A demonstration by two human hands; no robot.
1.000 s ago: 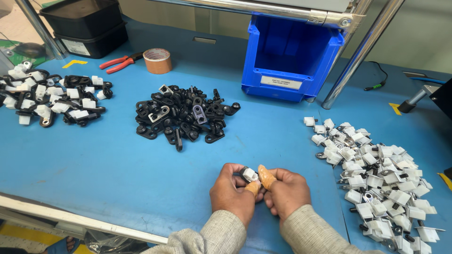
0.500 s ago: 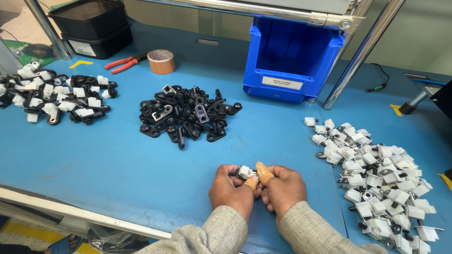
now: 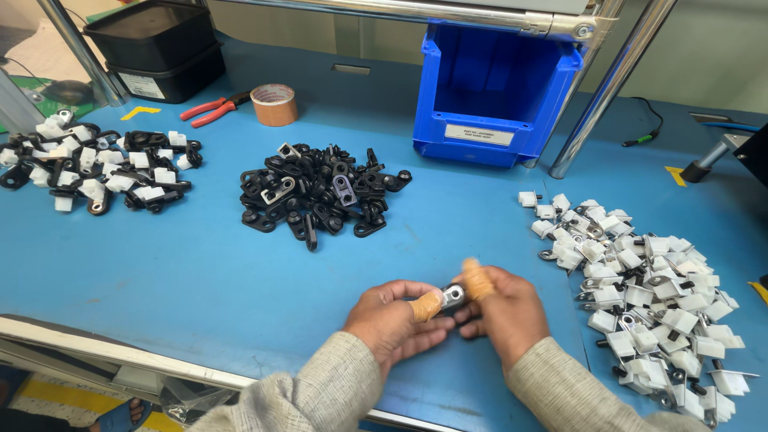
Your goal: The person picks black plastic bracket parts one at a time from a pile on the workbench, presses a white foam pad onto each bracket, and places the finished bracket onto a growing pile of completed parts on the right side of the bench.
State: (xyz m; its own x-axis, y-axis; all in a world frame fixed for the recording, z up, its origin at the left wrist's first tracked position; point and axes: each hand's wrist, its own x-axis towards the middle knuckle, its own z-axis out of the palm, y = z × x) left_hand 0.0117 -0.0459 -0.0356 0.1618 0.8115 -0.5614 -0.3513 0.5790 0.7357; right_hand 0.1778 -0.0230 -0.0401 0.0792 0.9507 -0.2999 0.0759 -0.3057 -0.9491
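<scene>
Head view: blue worktable (image 3: pixel 160 272), steel frame posts (image 3: pixel 608 84), pale wall (image 3: pixel 704 48).

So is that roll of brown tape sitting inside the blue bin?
No, the tape roll stands on the blue table beside the red-handled pliers, well left of the blue bin.

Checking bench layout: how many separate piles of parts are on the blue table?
3. A mixed black-and-white pile at far left, a black pile in the centre, and a white pile at right, running past the frame's lower edge. More may lie out of view.
</scene>
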